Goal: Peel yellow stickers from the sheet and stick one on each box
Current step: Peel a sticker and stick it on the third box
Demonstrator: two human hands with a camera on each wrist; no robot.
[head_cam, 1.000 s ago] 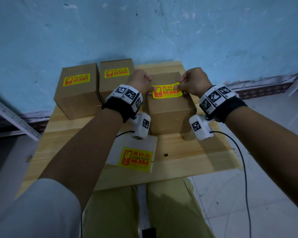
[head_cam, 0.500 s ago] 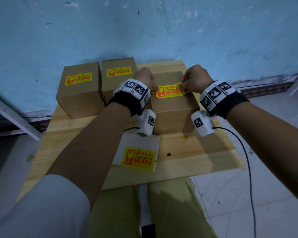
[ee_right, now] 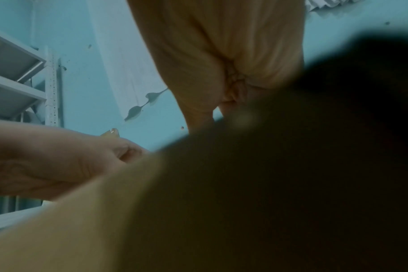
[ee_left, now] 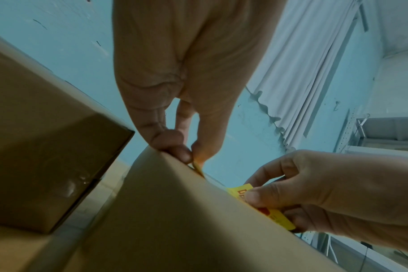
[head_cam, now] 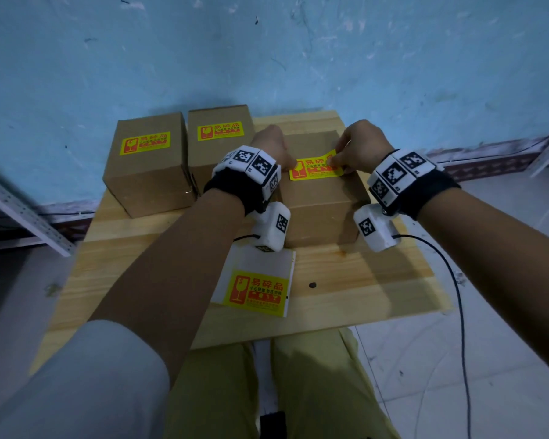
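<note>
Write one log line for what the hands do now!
step: sticking | both hands pinch yellow sticker | on near box | two boxes done

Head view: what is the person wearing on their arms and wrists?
Each wrist carries a black band topped with white blocks printed with black square codes, plus a white camera pod beneath, trailing a black cable. A pale short sleeve covers the left upper arm.

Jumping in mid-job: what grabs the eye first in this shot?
Both hands, the left hand and right hand, pinch opposite ends of a yellow sticker on top of the nearest box. Behind to the left, two boxes already carry stickers. The sticker sheet lies at the table's front.
</note>
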